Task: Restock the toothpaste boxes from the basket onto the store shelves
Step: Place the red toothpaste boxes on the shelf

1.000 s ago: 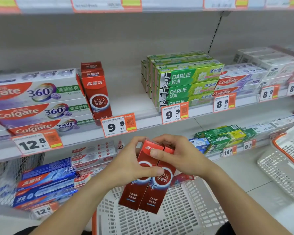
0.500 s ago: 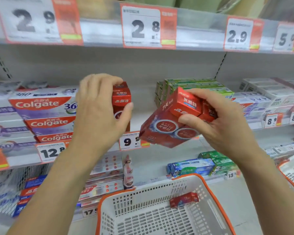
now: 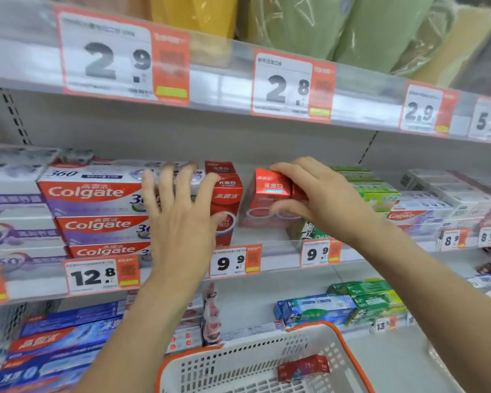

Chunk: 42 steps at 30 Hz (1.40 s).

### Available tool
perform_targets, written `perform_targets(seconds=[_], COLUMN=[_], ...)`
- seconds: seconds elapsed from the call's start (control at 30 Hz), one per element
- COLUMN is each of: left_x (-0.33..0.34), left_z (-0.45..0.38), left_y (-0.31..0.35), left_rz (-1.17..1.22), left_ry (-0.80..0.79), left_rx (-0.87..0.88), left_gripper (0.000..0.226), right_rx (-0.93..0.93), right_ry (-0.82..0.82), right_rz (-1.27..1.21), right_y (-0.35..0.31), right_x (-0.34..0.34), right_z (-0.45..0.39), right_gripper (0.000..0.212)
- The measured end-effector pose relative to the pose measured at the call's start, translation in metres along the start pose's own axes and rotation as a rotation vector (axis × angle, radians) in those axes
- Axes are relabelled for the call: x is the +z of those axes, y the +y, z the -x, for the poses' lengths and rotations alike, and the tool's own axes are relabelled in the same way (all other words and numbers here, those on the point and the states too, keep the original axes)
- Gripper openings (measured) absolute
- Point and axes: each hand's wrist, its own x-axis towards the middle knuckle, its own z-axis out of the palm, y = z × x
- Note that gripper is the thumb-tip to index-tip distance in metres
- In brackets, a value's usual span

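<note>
White basket [image 3: 182,373] nearest, one red box [image 3: 304,367] left inside. Left hand [image 3: 179,219] spread flat, steadying upright red Colgate box [image 3: 227,202] – right hand [image 3: 321,199] clamping red toothpaste pair [image 3: 264,199] at mid-shelf gap. Placing step; next, slide pair in alongside.

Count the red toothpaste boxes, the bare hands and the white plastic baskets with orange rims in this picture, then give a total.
Red cardboard toothpaste boxes: 5 (two gripped by the right hand, two upright on the grey metal shelf, one in the basket)
Bare hands: 2 (left hand and right)
White plastic basket with orange rim: 1
Total: 8
</note>
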Motion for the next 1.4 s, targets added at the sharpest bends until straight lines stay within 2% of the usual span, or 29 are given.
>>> perform_targets(seconds=[0.1, 0.17, 0.37, 0.6, 0.77, 0.83, 0.97, 1.2, 1.4], left_x=[-0.001, -0.001, -0.003, -0.004, -0.005, -0.004, -0.002, 0.003, 0.007], left_z=[-0.001, -0.002, 0.0, -0.001, -0.001, 0.001, -0.001, -0.001, -0.002], left_y=[-0.001, -0.001, 0.0, 0.0, 0.0, -0.001, -0.001, -0.001, -0.003], left_rz=[0.017, 0.029, 0.036, 0.027, 0.034, 0.021, -0.003, -0.001, 0.0], left_ry=[-0.014, -0.026, -0.02, -0.045, -0.04, -0.052, -0.068, -0.037, -0.03], left_rx=[-0.004, -0.008, -0.002, 0.004, 0.014, 0.022, 0.03, 0.012, 0.025], left_gripper=[0.062, 0.062, 0.055, 0.06, 0.059, 0.061, 0.07, 0.075, 0.088], right_rx=[0.14, 0.17, 0.251, 0.331, 0.334, 0.338, 0.351, 0.356, 0.357], right_ry=[-0.202, -0.274, -0.349, -0.434, -0.591, -0.622, -0.667, -0.655, -0.705], right_rz=[-0.156, -0.23, -0.413, -0.569, -0.421, -0.365, -0.407, -0.425, -0.397], right_y=[0.006, 0.008, 0.013, 0.017, 0.023, 0.027, 0.034, 0.025, 0.022], right_x=[0.006, 0.01, 0.018, 0.009, -0.002, -0.002, -0.005, -0.003, -0.002], right_z=[-0.011, -0.018, -0.029, -0.042, -0.047, -0.047, -0.05, -0.057, -0.063], right_gripper=[0.071, 0.068, 0.058, 0.052, 0.075, 0.069, 0.05, 0.045, 0.042])
